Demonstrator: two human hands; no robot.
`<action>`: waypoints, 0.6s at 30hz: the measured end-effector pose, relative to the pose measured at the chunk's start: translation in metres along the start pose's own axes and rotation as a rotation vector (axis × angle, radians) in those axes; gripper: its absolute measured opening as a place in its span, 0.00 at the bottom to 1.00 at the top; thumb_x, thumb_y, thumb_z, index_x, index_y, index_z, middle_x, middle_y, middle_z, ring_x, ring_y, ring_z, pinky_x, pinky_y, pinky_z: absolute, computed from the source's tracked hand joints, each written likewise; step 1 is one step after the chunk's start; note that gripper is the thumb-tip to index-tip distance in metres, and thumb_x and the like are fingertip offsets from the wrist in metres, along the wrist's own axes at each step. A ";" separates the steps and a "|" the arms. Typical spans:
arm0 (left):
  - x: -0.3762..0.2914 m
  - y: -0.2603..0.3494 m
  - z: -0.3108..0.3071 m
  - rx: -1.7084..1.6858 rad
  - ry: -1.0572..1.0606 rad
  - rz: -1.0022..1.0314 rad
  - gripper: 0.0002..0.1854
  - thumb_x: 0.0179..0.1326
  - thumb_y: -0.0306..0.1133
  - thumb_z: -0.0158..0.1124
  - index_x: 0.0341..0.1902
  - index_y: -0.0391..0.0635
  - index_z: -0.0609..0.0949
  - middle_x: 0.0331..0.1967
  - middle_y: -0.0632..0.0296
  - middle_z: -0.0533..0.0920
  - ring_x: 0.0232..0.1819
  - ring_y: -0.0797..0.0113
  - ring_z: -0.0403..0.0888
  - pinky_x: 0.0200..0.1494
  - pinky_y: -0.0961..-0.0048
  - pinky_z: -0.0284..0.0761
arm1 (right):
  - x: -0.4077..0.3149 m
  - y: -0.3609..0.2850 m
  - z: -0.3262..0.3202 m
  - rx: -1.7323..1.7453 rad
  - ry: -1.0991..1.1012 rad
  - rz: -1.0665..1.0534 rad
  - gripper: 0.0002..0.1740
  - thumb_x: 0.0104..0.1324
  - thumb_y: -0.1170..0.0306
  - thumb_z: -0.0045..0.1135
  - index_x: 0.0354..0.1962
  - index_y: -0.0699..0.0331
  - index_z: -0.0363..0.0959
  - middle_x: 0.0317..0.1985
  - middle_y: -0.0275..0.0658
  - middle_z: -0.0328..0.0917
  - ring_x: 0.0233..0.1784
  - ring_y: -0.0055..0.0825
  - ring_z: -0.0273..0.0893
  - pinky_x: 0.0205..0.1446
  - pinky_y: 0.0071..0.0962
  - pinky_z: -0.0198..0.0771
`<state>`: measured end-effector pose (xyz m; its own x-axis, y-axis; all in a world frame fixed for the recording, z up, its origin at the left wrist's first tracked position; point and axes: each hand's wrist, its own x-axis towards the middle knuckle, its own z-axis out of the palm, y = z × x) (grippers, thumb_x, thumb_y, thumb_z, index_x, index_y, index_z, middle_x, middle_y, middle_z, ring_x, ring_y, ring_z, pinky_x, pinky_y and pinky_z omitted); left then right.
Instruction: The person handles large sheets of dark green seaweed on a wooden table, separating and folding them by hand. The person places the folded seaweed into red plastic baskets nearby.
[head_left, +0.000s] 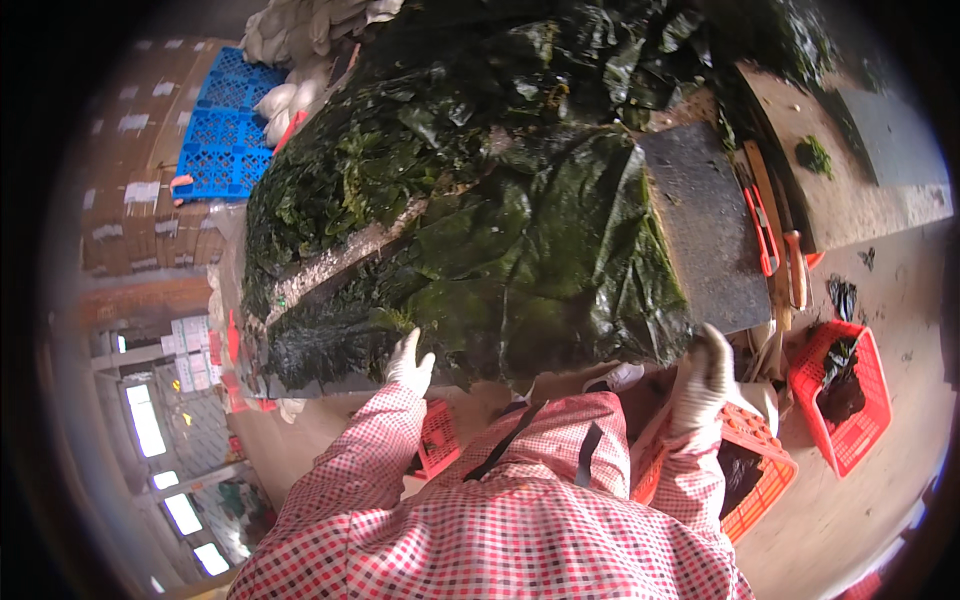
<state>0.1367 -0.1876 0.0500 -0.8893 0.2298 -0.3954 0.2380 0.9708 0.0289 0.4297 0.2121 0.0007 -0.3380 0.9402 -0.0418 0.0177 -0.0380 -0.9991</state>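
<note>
A broad dark green sheet of seaweed (525, 285) lies spread over the front of the work table and reaches its near edge. My left hand (411, 367), in a white glove, is at the sheet's lower left edge with thumb and fingers apart. At the sheet's lower right corner is my right hand (706, 375), gloved too; its fingertips are near or on the edge, and whether they pinch it cannot be told. Behind the sheet rises a large heap of wet seaweed (450, 105). A bare grey board (705, 225) shows to the right of the sheet.
A red-handled cutting tool (761, 229) and a wooden-handled tool (796, 270) lie at the table's right side. Red plastic baskets (874, 390) holding dark scraps stand on the floor. Farther off are a blue plastic pallet (225, 127), stacked cartons (135, 217) and white sacks (289, 34).
</note>
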 end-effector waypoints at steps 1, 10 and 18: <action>0.004 0.002 0.003 0.001 0.059 0.061 0.40 0.62 0.42 0.70 0.77 0.55 0.64 0.72 0.46 0.69 0.71 0.43 0.69 0.72 0.52 0.67 | 0.004 -0.011 0.029 -0.195 -0.096 -0.255 0.17 0.69 0.83 0.54 0.54 0.64 0.79 0.49 0.41 0.83 0.50 0.32 0.82 0.56 0.30 0.77; 0.031 -0.028 0.008 0.143 0.039 0.353 0.31 0.61 0.44 0.69 0.69 0.58 0.75 0.68 0.53 0.71 0.66 0.48 0.72 0.68 0.52 0.69 | 0.020 -0.016 0.123 -1.086 -0.768 -0.633 0.41 0.58 0.60 0.68 0.68 0.57 0.67 0.73 0.46 0.63 0.78 0.49 0.56 0.81 0.57 0.46; 0.059 -0.141 -0.019 -0.033 -0.237 -0.086 0.17 0.64 0.51 0.64 0.50 0.57 0.87 0.54 0.56 0.85 0.58 0.52 0.82 0.64 0.61 0.75 | -0.007 -0.048 0.220 -1.072 -0.340 -0.634 0.21 0.61 0.72 0.63 0.53 0.62 0.78 0.57 0.49 0.78 0.60 0.51 0.74 0.66 0.48 0.68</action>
<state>0.0431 -0.3092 0.0398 -0.7884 0.1274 -0.6019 0.1491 0.9887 0.0139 0.2241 0.1327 0.0480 -0.7835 0.5554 0.2786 0.4558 0.8185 -0.3498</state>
